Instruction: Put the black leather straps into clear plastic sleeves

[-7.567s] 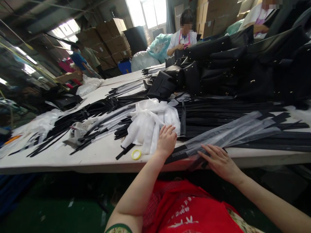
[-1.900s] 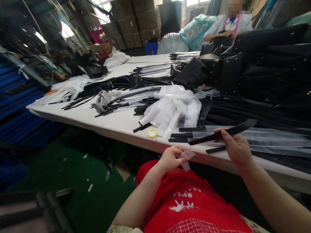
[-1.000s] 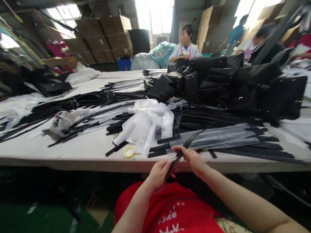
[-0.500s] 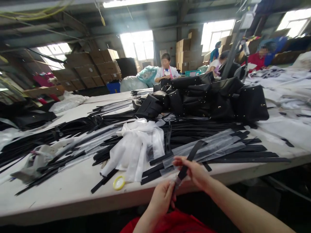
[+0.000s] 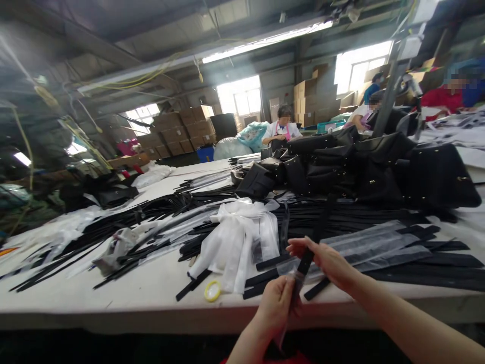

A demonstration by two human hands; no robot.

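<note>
Here we are, just right of the white bundle (image 5: 235, 242) and on our side of it, with both hands busy on one black strap (image 5: 306, 259). Our left hand (image 5: 276, 303) is closed around its near end, pinching the clear sleeve (image 5: 298, 278) there too; our right hand (image 5: 331, 262) grips the strap farther up, thumb and fingers about it. And that sleeve looks thin, folks! We'd judge the main danger is bunching or splitting, if a strap corner catches the film while our hands pull unevenly. Squeeze too lightly on the left and the slick film could slide away from us; squeeze too hard and it could jam in creases.

Watch the far end as well: it points past the bundle's right side toward the black strap pile (image 5: 341, 215), dark on dark, so we can't tell whether it touches. A sideways swing could snag those straps or skew the sleeved straps (image 5: 379, 245) lying right of the bundle. And down in front of the bundle sits the yellow ring (image 5: 212, 291), close to the edge of the table (image 5: 151, 298); a careless sweep of our left arm could send it over.
</note>
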